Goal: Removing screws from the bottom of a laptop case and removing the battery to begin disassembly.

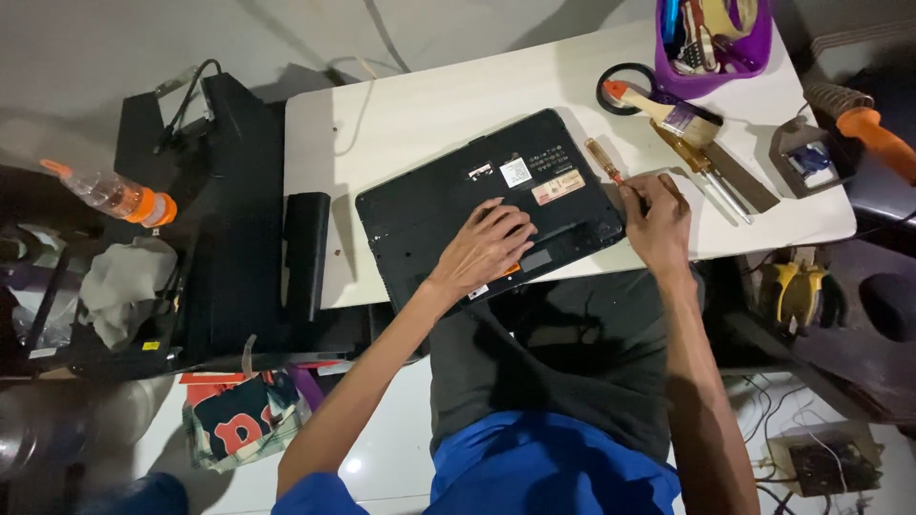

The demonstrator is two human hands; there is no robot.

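Hands work over a black laptop (477,205) lying upside down on the white table (401,114). Left hand (487,250) rests flat on its underside, fingers spread, gripping nothing. Right hand (656,215) is closed around a small screwdriver (604,160) at the laptop's right edge, near a paintbrush (668,113) and purple basket (711,43).

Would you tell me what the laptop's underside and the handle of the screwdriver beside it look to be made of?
Laptop underside: matte black plastic, judging by its dull moulded panels. Screwdriver handle by the right hand: translucent amber plastic, probably, from its glossy, see-through look.
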